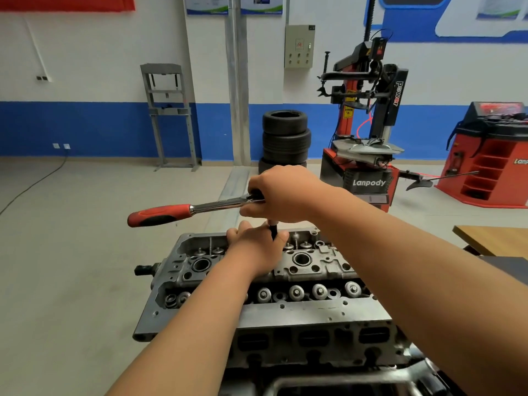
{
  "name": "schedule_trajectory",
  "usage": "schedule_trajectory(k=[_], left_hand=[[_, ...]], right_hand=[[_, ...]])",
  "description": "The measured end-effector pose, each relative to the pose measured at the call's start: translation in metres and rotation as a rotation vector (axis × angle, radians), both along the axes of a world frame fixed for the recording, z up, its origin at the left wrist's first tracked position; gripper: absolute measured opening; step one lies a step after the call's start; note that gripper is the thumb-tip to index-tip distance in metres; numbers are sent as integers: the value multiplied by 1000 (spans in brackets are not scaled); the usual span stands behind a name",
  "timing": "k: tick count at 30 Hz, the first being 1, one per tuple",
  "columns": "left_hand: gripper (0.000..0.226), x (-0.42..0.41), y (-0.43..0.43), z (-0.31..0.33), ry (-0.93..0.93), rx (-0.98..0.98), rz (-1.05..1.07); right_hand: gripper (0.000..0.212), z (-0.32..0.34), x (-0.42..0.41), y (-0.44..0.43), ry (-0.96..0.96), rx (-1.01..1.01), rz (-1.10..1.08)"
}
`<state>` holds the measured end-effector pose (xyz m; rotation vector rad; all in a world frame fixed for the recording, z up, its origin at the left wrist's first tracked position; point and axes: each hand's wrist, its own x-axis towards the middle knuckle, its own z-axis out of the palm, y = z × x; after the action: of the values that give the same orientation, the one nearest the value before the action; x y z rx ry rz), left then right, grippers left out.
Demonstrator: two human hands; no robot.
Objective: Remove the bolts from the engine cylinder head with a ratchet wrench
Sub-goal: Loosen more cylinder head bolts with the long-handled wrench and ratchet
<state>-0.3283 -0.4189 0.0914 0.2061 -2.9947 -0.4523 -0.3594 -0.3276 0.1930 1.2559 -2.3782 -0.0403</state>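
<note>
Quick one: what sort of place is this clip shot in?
Likely a car repair or training workshop: a tyre changer, stacked tyres, a wheel balancer, and a bare engine cylinder head being worked on.

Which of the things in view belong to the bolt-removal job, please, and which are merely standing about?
In use: grey metal engine cylinder head; chrome ratchet wrench with red-and-black handle; black extension bar.
Standing about: stack of black tyres; red-and-black tyre changer; red wheel balancer; grey steel press frame.
</note>
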Motion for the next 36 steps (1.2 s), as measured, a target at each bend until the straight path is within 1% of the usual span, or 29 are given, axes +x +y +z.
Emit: schedule_trajectory(k=[2, 5, 13, 15, 17, 18, 20, 21, 22, 23, 24, 25, 26, 27, 28, 30, 31, 33, 35, 36], left_hand=[[34, -2, -1, 0, 2, 28, -5], [39, 1, -2, 0, 31, 88, -21], [42, -2, -4, 0, 70, 74, -36], [41, -2, -4, 1, 79, 102, -41], [30, 0, -4, 0, 128, 128, -72], [24, 2, -4, -1, 148, 109, -81], [22, 3, -1, 0, 175, 18, -75], [24, 3, 0, -1, 183, -25, -64], [26, 4, 2, 0, 193, -38, -55], [28, 5, 2, 1, 204, -41, -63], [28, 5, 2, 1, 213, -24, -67], [29, 5, 2, 2, 223, -10, -77], [30, 6, 2, 2, 221, 45, -73], [33, 8, 0, 3, 199, 121, -77], [36, 10, -3, 4, 176, 215, -81], [36, 13, -11, 6, 130, 374, -102], [32, 13, -14, 7, 114, 422, -120], [24, 14, -18, 5, 137, 448, -147], [20, 14, -20, 3, 205, 435, -123], [21, 13, -19, 3, 219, 438, -103]], right_hand=[[39, 1, -1, 2, -30, 24, 23], [41, 2, -2, 2, -33, 57, 43], [43, 7, 0, 0, -32, 88, 16], [41, 7, 7, -1, -36, 91, -58], [38, 2, 13, -11, 20, 98, -196], [35, 0, 16, -18, 40, 122, -280], [20, -1, 10, -33, -20, 160, -476], [15, 1, 7, -39, -95, 166, -577], [24, 5, 4, -42, -158, 177, -648], [37, 7, 1, -43, -177, 206, -669], [46, 9, -2, -44, -182, 241, -681], [46, 10, -4, -45, -192, 261, -679], [37, 10, -4, -46, -200, 260, -660], [22, 10, -4, -45, -187, 253, -612], [10, 10, -2, -41, -131, 238, -513], [30, 9, -2, -27, 6, 239, -255], [35, 7, -2, -18, 45, 220, -113], [39, 4, -1, -2, 112, 199, 131], [44, 3, -3, 8, 177, 241, 263], [46, 5, -2, 10, 200, 271, 277]])
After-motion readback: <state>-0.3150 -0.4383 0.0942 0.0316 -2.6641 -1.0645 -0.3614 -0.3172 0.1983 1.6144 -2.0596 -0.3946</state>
